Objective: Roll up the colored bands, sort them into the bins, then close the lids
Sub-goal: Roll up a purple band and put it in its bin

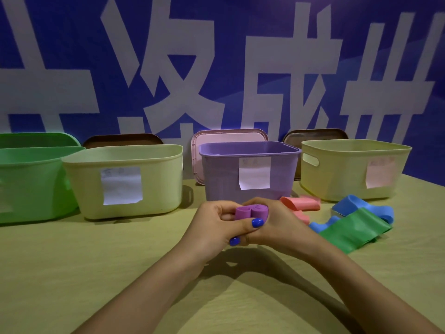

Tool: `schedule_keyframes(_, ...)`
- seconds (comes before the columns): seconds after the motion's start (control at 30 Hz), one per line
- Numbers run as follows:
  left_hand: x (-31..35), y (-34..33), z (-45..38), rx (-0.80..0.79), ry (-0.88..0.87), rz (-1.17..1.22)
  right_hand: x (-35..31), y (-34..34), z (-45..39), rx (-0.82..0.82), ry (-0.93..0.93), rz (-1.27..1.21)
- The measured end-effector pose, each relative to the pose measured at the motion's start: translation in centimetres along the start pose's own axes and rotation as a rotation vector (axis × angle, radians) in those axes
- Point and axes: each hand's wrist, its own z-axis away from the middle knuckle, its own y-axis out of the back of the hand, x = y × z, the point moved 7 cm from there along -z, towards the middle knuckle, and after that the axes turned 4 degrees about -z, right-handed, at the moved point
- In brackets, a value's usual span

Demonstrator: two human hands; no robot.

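I see both hands together just above the table (96, 261), in front of the purple bin (248, 174). The left hand (214, 225) and right hand (277, 225) both pinch the rolled purple band (250, 211), which sits between their fingertips, coiled in two loops.

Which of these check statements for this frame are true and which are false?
1. Both hands hold the purple band. True.
2. The purple bin has its lid on. False: it is open, and a pink lid leans behind it.
3. The green band lies unrolled on the table. True.
4. The blue band is inside the rightmost bin. False: it lies on the table in front of that bin.
5. The left hand is flat on the table. False: it grips the purple band along with the right hand.
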Motion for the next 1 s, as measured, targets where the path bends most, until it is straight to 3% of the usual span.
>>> schedule_keyframes(0.1,-0.2,0.4,-0.2,0.032,0.012,0.012,-0.3,-0.2,0.2,-0.053,0.009,-0.055)
schedule_keyframes(0.2,-0.2,1.7,-0.6,0.09,0.018,0.152,-0.5,0.1,0.6,-0.103,-0.008,-0.328)
schedule_keyframes(0.33,-0.5,3.0,-1.1,0.124,0.012,0.148,-0.6,-0.4,0.6,-0.17,-0.044,-0.705)
schedule_keyframes(0.57,-0.6,2.6,-1.4,0.111,-0.053,0.021,0.7,-0.4,0.3,-0.058,-0.083,-0.627)
schedule_keyframes(0.67,-0.6,2.1,-1.2,0.058,-0.082,-0.179,1.2,-0.4,0.3,-0.009,-0.115,-0.653)
schedule_keyframes(0.8,0.1,1.9,-0.9,0.142,-0.176,-0.394,1.5,-0.8,0.1,0.014,-0.121,-0.601)
schedule_keyframes(0.93,0.2,2.4,-1.1,0.126,-0.191,-0.325,0.8,0.2,-0.3,0.07,-0.017,-0.321)
schedule_keyframes(1.0,0.0,2.6,-1.2,0.091,-0.165,-0.293,0.6,0.5,-0.3,0.058,-0.002,-0.302)
